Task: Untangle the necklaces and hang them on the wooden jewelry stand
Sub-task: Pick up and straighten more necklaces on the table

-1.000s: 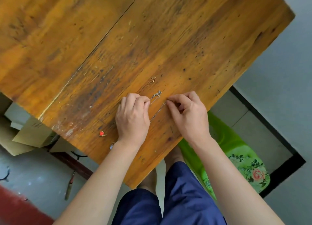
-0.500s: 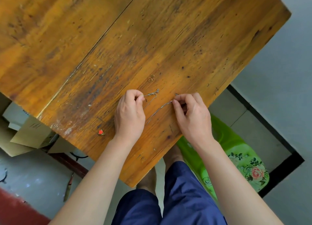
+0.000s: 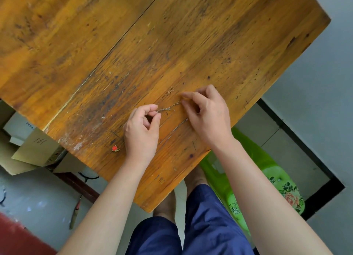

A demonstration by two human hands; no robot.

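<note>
1. Pinching a silver chain (image 3: 169, 108) in my left hand (image 3: 142, 130), I reach my right hand (image 3: 208, 113) to its other end, fingertips narrowed there.
2. Untangling is unfinished; a gold chain (image 3: 169, 91) and red pendant (image 3: 114, 148) lie on the table (image 3: 95, 54). No stand is in view.
3. Worn wooden top; cardboard boxes (image 3: 30, 149) and a green stool (image 3: 267, 178) stand below.

We see thin necklaces (image 3: 172, 121) lying flat on the worktop (image 3: 191, 44), just below the frame's centre. A silver chain with a small clasp (image 3: 169, 108) runs diagonally; fine strands trail down-left from it. A gold clasp cluster (image 3: 170, 91) lies just above. A red pendant (image 3: 114, 148) rests at lower left, apart.
</note>
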